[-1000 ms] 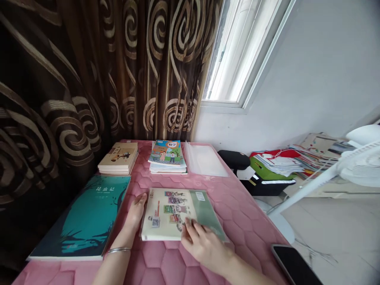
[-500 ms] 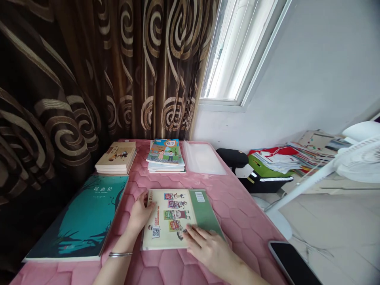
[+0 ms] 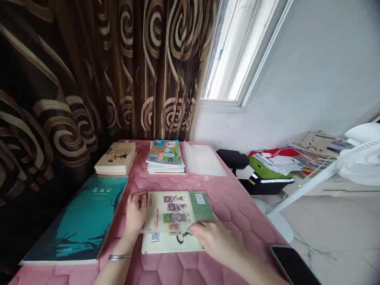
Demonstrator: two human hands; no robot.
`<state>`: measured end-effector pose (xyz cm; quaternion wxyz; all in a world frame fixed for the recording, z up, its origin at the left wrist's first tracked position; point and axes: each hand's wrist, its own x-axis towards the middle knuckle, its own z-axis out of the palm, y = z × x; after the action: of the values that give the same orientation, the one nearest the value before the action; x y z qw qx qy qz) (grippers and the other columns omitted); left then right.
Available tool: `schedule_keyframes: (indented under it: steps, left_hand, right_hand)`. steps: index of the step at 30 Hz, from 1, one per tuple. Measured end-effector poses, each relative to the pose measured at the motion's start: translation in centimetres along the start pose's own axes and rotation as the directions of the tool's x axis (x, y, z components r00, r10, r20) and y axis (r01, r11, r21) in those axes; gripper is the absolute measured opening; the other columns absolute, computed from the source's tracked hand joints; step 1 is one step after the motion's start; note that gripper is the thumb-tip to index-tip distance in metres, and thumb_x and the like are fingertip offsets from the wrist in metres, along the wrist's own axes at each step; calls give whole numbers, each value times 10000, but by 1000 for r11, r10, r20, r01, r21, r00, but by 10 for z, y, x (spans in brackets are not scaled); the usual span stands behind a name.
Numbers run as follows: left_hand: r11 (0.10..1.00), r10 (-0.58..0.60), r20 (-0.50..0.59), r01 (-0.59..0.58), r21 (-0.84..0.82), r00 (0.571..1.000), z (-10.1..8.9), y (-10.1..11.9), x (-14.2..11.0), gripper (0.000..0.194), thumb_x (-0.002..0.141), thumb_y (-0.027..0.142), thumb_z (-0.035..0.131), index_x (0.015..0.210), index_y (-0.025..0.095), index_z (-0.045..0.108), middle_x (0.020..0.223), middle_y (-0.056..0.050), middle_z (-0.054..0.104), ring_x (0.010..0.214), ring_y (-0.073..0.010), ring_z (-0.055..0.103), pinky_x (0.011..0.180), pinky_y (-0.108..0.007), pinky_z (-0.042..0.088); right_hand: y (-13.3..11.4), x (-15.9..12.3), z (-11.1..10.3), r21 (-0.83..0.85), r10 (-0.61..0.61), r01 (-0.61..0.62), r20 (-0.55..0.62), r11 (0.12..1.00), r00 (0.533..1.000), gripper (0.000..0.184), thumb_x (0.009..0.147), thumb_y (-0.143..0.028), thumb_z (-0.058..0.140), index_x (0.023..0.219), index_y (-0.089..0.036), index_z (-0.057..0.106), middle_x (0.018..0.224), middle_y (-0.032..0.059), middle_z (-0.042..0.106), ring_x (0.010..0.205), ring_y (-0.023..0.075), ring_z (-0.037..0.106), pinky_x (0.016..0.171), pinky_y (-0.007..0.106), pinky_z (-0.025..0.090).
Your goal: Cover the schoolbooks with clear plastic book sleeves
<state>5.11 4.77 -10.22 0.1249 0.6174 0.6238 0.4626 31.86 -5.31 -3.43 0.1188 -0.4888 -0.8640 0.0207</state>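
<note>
A thin book (image 3: 172, 246) with a cream and green back lies in front of me, printed with small pictures and a barcode. Over it stretches a clear plastic book cover (image 3: 162, 230), its near edge raised across the lower part of the book. My right hand (image 3: 212, 237) pinches that edge at the book's right side. My left hand (image 3: 135, 211) rests at the book's left edge with its fingers curled; what they hold, if anything, is hidden. To the left lies a large teal book (image 3: 89, 217).
Behind are a stack of tan books (image 3: 115, 156), a stack of textbooks (image 3: 165, 154) and some clear plastic sheets (image 3: 204, 158). A phone (image 3: 292, 263) lies near the right edge of the pink padded surface (image 3: 237, 213). A white fan (image 3: 308, 186) stands beyond it.
My right hand has gone from lying flat on the book to pinching the plastic cover, whose near edge has lifted and shifted up the book. My left fingers have drawn back to the left edge.
</note>
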Motion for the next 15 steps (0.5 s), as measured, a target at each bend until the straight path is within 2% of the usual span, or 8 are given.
schedule_keyframes:
  steps: [2,4,5,6,8,10,11,15]
  left_hand:
    - [994,-109,-70,109,-2,992,-1,-6,3,300,842,344,406,881,155,636,884,-119,637,895,-264,612,853,-429,507]
    - [990,-140,-57,141,11,989,-1,-7,3,286,838,325,403,863,154,631,871,-117,643,882,-264,616,836,-423,510]
    - [994,-111,-22,111,21,994,-1,-5,2,277,839,318,414,876,156,635,903,-118,650,908,-260,616,852,-417,505]
    - [997,-62,20,62,39,998,0,-1,0,266,838,309,432,897,159,643,947,-117,655,940,-255,613,877,-412,496]
    - [993,42,110,-53,101,993,2,6,-5,255,833,281,467,955,169,661,1037,-111,659,990,-251,603,919,-414,474]
    - [975,101,170,-131,179,980,3,13,-8,271,834,252,481,1009,170,670,1094,-112,657,1008,-258,598,927,-427,466]
    - [966,113,181,-151,210,977,4,15,-9,281,838,240,480,1029,168,672,1103,-113,659,1011,-261,598,926,-429,465]
    - [951,143,192,-189,245,971,4,16,-10,271,844,232,505,1044,174,680,1073,-97,681,982,-256,610,895,-410,480]
  right_hand:
    - [7,18,-28,19,21,-20,-86,1000,996,241,919,-165,474,834,-234,688,741,-23,721,607,121,627,542,216,406]
    - [15,41,-54,-14,-23,20,-234,1000,972,287,934,-140,430,852,-220,694,800,3,720,698,135,615,642,236,422]
    - [19,54,-65,-70,-59,40,-299,997,953,302,936,-139,426,826,-212,697,784,17,710,749,156,602,706,263,422]
    - [24,70,-74,-126,-54,11,-345,992,937,291,936,-156,443,821,-211,705,769,31,700,806,183,584,743,287,413]
    - [34,103,-85,-200,20,-102,-376,974,926,270,923,-166,474,831,-219,722,777,47,692,864,212,562,761,306,397]
    - [47,138,-86,-180,174,-238,-313,955,934,267,927,-192,470,900,-239,732,878,48,698,932,220,570,771,299,397]
    - [54,155,-83,-118,294,-336,-276,934,915,262,932,-223,472,926,-249,733,960,44,697,944,210,586,761,283,404]
    - [81,206,-60,-26,447,-465,-232,885,864,242,918,-235,501,942,-228,742,1035,61,707,872,199,652,694,258,429]
